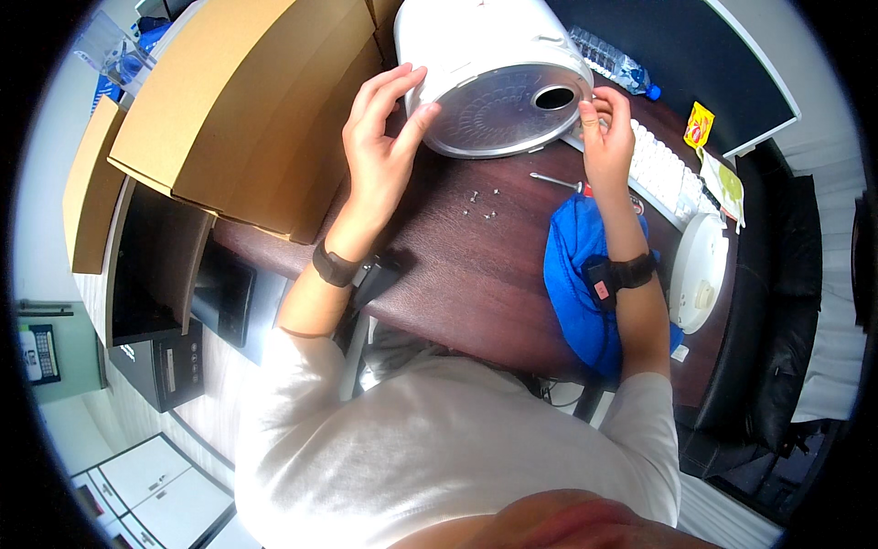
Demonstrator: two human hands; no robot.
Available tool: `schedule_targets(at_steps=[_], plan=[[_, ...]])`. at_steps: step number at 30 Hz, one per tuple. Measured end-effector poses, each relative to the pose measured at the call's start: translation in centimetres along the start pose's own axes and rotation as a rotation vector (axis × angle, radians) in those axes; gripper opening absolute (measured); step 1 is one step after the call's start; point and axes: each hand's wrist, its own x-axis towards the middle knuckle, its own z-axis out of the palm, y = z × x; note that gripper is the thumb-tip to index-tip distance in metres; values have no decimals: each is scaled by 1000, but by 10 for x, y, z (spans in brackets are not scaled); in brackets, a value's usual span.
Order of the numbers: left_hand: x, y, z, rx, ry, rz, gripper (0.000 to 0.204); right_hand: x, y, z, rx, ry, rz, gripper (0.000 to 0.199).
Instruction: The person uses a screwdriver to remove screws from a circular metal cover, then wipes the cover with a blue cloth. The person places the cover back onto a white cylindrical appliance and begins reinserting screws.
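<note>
A white rounded appliance [485, 32] lies tipped at the far middle of the table, its grey disc-shaped end [485, 110] facing me. An oval hole [554, 97] pierces the disc near its right side. My left hand [382, 133] is at the left rim, fingers spread and thumb tip against the edge. At the right rim, my right hand [608, 142] has its fingers curled, with thumb and forefinger on the edge. Several small screws [480, 203] lie on the table below the disc. A screwdriver [556, 181] rests beside my right wrist, its handle partly hidden.
A large cardboard box [229, 110] stands at the left. Blue cloth [576, 274] lies under my right forearm, beside a round white cover [700, 274]. A white keyboard [663, 169], plastic bottle [613, 62], yellow packet [699, 124] and dark monitor [686, 64] are at the right.
</note>
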Motion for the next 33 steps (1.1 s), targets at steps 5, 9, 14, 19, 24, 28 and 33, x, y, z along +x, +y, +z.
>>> schedule_targets(at_steps=[5, 9, 14, 19, 24, 28, 33], plan=[[-1, -2, 0, 22, -10, 36, 32, 0, 0, -1, -7, 4, -16, 28], [5, -2, -4, 68, -52, 81, 32, 0, 3, -5, -13, -20, -35, 28], [12, -6, -8, 115, -114, 159, 38, 3, -11, -12, -113, -63, -75, 28], [20, -3, -4, 42, -203, 227, 45, 2, -16, -23, -195, -149, -57, 28], [31, 4, -4, 65, -266, 294, 48, 4, -5, -20, -147, -117, -78, 29], [44, 17, 2, 117, -309, 372, 44, 2, -1, -17, -140, -122, -47, 28], [55, 37, 17, 181, -342, 441, 53, 3, 0, -16, -151, -99, -66, 28]])
